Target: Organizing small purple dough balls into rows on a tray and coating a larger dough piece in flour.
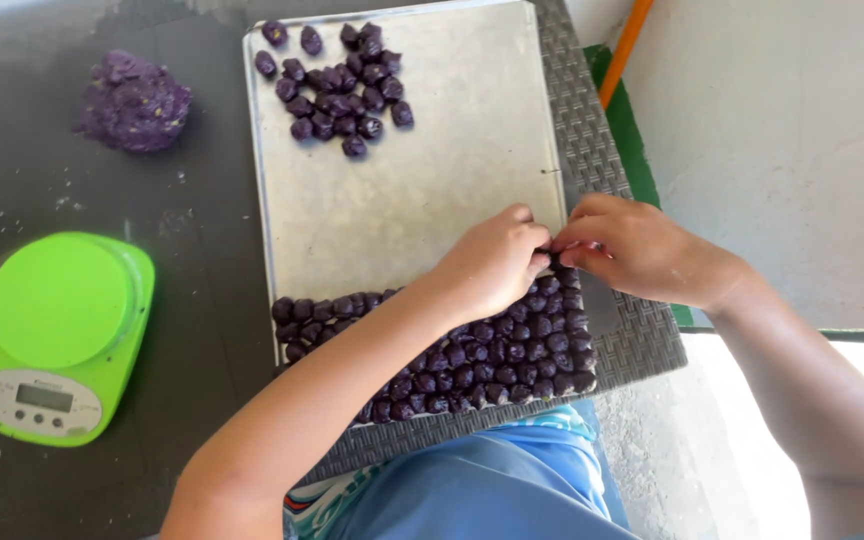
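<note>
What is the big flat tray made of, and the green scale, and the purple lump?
Tray: likely metal, dull grey sheen with scuffs.
Green scale: looks like smooth plastic, evenly glossy.
Purple lump: seems soft dough or mash, with a rough crumbly surface.

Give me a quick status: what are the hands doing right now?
Left hand and right hand pinched together at the tray edge. Purple balls packed in rows below them. Nothing blocking; whether they hold a piece, can't tell.
</note>
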